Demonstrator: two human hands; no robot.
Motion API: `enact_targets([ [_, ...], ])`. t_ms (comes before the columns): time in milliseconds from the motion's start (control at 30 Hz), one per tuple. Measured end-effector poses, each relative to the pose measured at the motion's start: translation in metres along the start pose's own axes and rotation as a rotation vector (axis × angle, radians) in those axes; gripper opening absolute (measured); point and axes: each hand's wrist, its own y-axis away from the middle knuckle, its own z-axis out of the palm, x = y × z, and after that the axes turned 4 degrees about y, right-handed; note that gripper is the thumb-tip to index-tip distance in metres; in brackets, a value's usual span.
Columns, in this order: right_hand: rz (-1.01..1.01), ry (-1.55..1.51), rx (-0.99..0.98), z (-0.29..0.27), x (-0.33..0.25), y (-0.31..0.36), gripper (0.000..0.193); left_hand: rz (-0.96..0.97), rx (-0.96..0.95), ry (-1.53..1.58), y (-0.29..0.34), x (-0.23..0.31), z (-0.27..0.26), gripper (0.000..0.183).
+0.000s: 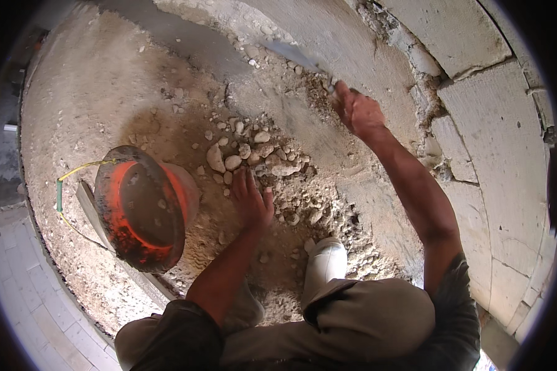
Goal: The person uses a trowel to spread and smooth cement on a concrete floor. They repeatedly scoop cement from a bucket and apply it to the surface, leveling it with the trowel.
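My right hand (360,112) is closed round the handle of a trowel, well forward and to the right. The trowel's grey blade (293,54) points to the far left and lies low over the ground, beside smooth wet mortar (192,38). My left hand (252,203) rests on the loose ground with its fingers stretched out. Its fingertips reach the near edge of a heap of pale stones (244,152). To its left is a dirty orange bucket (178,185), tilted in view, with grey mortar (147,205) inside.
The bucket's yellow wire handle (80,166) hangs out to the left. A wooden batten (143,281) lies beside and partly behind the bucket. Along the right runs a block wall (495,133). My white boot (328,260) stands on rough rubble; paving (28,278) is at the lower left.
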Motion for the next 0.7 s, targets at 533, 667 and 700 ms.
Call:
enact_targets([
  [533, 0.252, -0.063, -0.050, 0.015, 0.042, 0.069, 0.035, 0.014, -0.011, 0.014, 0.000, -0.002, 0.001, 0.068],
  [667, 0.169, -0.067, 0.105, 0.019, 0.041, 0.093, 0.031, 0.011, -0.009, 0.025, -0.001, -0.001, -0.001, 0.068],
  [700, 0.145, -0.055, 0.096, 0.023, 0.039, 0.092, 0.030, 0.020, -0.002, 0.011, -0.001, 0.000, -0.001, 0.068],
])
